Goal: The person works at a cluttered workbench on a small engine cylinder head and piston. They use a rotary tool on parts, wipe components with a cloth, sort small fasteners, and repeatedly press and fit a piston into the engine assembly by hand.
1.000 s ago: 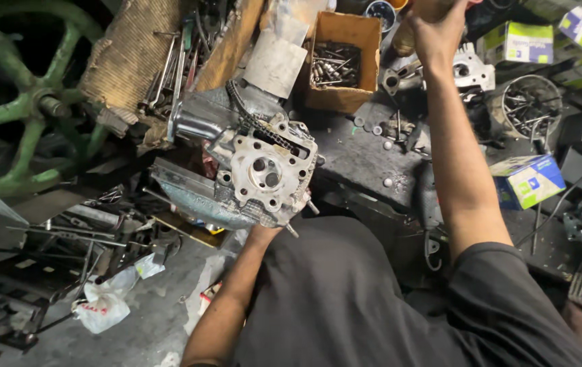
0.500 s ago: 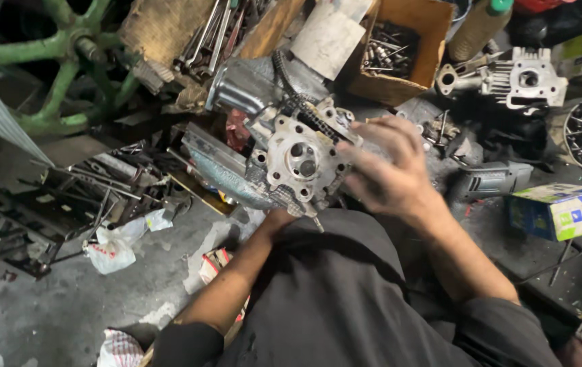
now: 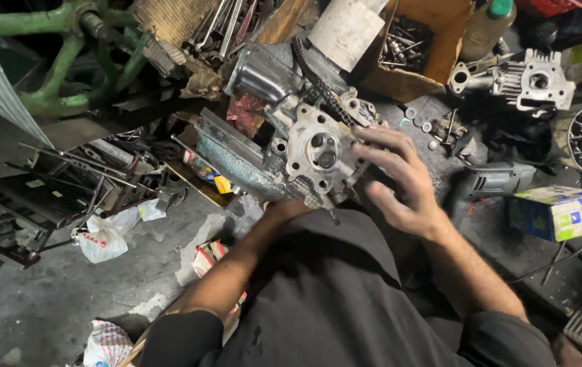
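A grey metal engine cylinder head (image 3: 318, 153) with a round port and bolt holes is held up in front of me, a black chain (image 3: 318, 81) draped over its top. My left hand (image 3: 284, 207) grips it from underneath and is mostly hidden behind the part. My right hand (image 3: 399, 180) rests against its right side, fingers spread, fingertips touching the edge near the chain. My dark trousers (image 3: 332, 299) fill the lower middle.
A cardboard box of bolts (image 3: 413, 47) stands behind, with a second finned engine part (image 3: 522, 81) and a green-capped bottle (image 3: 488, 27) to the right. A grey power drill (image 3: 488, 183) and blue-yellow carton (image 3: 556, 211) lie right. Green wheel (image 3: 67, 61), spanners (image 3: 223, 27) and scrap metal (image 3: 53, 183) crowd the left.
My right hand came down from the far shelf area to the cylinder head and now spreads its fingers on the right side. The view tilted closer to the part.
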Available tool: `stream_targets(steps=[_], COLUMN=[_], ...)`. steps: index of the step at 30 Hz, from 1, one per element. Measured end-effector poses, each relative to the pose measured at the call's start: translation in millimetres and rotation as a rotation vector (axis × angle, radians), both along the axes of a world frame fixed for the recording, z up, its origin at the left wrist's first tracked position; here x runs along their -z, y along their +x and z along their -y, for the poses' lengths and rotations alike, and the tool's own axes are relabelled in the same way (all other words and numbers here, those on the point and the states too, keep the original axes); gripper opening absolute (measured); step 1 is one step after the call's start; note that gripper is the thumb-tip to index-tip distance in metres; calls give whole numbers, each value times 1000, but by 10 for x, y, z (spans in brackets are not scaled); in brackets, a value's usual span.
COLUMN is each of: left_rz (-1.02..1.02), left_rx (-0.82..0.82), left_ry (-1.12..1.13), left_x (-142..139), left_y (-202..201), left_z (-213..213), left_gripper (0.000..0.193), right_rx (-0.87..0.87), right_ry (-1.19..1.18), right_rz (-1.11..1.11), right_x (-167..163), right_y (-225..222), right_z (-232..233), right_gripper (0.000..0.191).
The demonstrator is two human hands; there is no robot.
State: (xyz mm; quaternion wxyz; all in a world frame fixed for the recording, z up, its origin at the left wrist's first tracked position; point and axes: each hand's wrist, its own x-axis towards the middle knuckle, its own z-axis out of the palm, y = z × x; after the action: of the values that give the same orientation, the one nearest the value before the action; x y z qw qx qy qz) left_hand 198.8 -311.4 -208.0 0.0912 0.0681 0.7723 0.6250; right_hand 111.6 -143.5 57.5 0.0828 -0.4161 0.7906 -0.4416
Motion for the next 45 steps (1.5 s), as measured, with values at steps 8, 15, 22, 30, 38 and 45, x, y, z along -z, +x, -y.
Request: stream_targets(steps=[8, 15, 22, 30, 38, 45], left_rz=[-106, -230, -579, -109, 142, 256], left_rx=[152, 175, -108, 121, 65, 128], left_ry=[-12, -391, -523, -244, 9, 328], left_x=[-181, -128, -231, -763, -884, -1174], left_y=[-50, -33, 76, 337, 191, 12], left_z=[-106, -25, -3, -86, -546, -1382], left_gripper=[42, 41, 53, 40, 27, 25], right_rx=[-73, 94, 847, 1457, 1370, 1302], right_ry=[271, -80, 84, 651, 107, -693], right_rz=[-614, -335, -42, 119, 94, 690], right_x=[-85, 47, 992, 1469, 1458, 1005], right_y=[14, 96, 367, 152, 135, 892], right_z=[241, 171, -507, -1731, -2411, -3023], right_gripper=[54, 62, 71, 120, 119, 97])
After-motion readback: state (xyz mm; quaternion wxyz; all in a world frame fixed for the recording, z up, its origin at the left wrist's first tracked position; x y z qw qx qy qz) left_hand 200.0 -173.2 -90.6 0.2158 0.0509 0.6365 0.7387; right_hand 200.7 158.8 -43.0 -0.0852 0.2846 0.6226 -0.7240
